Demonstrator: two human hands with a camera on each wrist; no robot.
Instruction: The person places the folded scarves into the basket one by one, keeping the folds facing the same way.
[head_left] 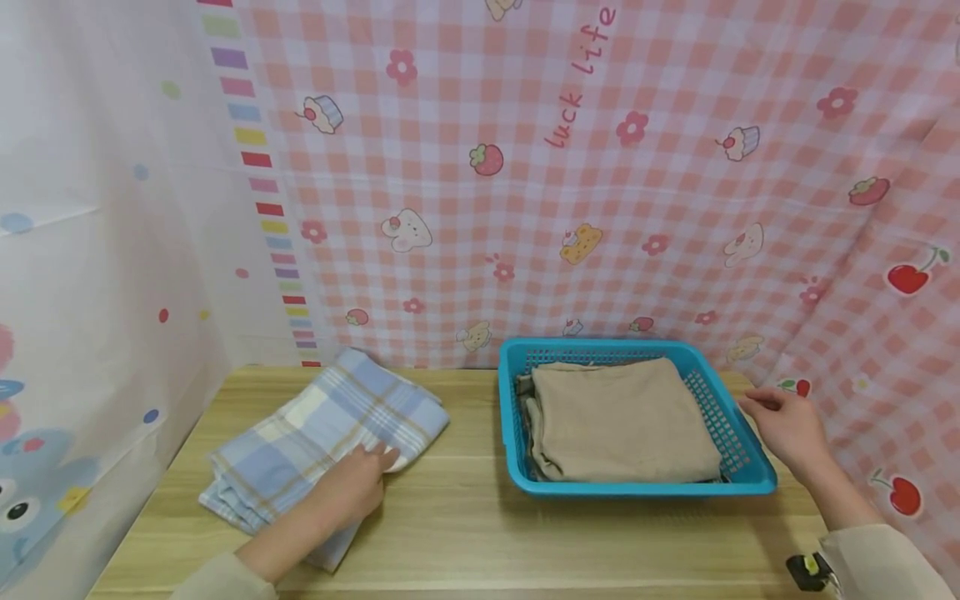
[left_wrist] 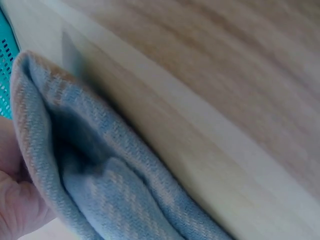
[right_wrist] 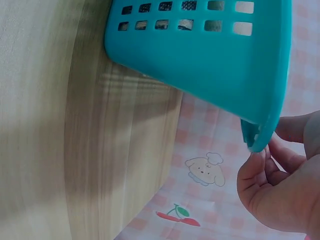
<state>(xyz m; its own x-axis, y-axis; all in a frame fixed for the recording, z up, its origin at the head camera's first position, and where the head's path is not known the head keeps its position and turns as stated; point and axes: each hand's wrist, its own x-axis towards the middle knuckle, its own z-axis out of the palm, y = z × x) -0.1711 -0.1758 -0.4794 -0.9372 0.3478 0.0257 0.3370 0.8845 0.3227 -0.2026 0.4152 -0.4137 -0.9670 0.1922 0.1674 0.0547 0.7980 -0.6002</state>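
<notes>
1 folded plaid cloth (head_left: 322, 421) in the head view, pale blue and white with tan lines, flat on the left part of a wood-grain table (head_left: 450, 533). Left hand (head_left: 348, 483) over its near right edge. Well apart on the right half, a blue plastic basket (head_left: 637, 489) with folded beige fabric (head_left: 622, 421) inside. Right hand (head_left: 783, 425) with bent fingers at the basket's right rim. Behind, a pink checked curtain (head_left: 525, 200) printed with cupcakes, strawberries and flowers.

In the left wrist view, layered plaid folds close up, with a dark hollow between layers. Left hand partly behind the outer layer, fingertips hidden; impossible to tell whether gripping or just touching. Basket's side just showing at the left edge.

In the right wrist view, thumb and fingers pinching the basket's rim, narrowly closed around its edge. 2 rows of square holes visible in the side wall.
</notes>
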